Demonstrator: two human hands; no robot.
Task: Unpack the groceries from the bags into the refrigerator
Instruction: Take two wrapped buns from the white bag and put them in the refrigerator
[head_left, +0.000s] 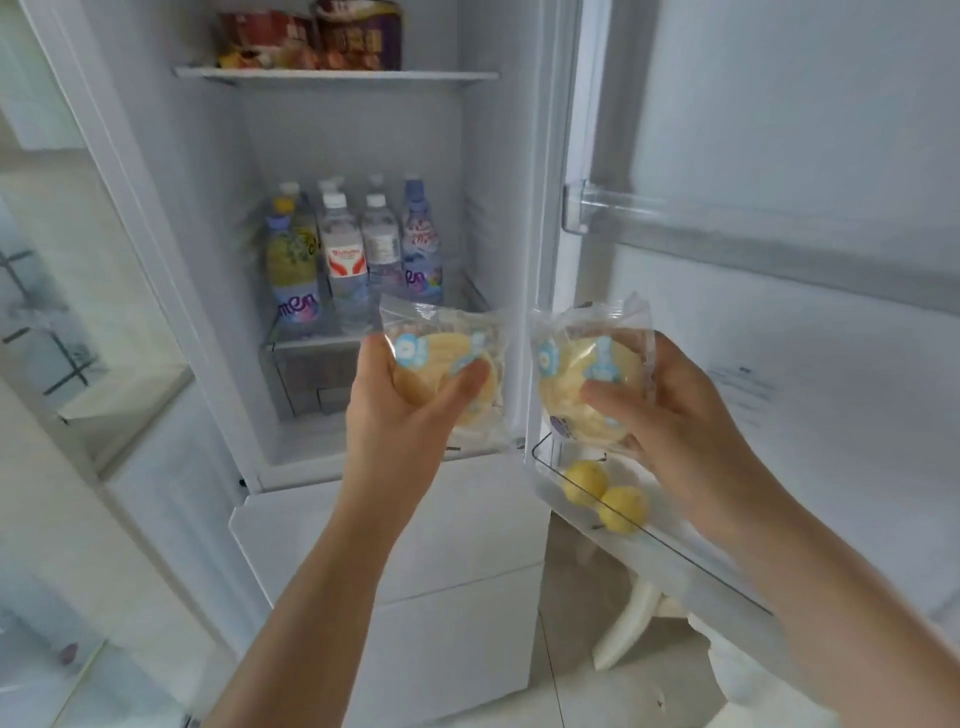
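Observation:
The refrigerator (156, 270) stands open in front of me. My left hand (400, 421) grips a clear-wrapped round pastry (441, 353) with blue print, held up in front of the bottle shelf. My right hand (675, 415) grips a second wrapped pastry (582, 358) of the same kind, just above the low door bin (675, 551). Both packs are upright and side by side, a small gap between them.
Several drink bottles (353, 254) crowd the middle shelf. Snack packs (311, 36) sit on the top shelf (337, 75). Two lemons (602, 493) lie in the low door bin. An upper door bin (727, 218) juts out at right. White drawers (441, 545) are below.

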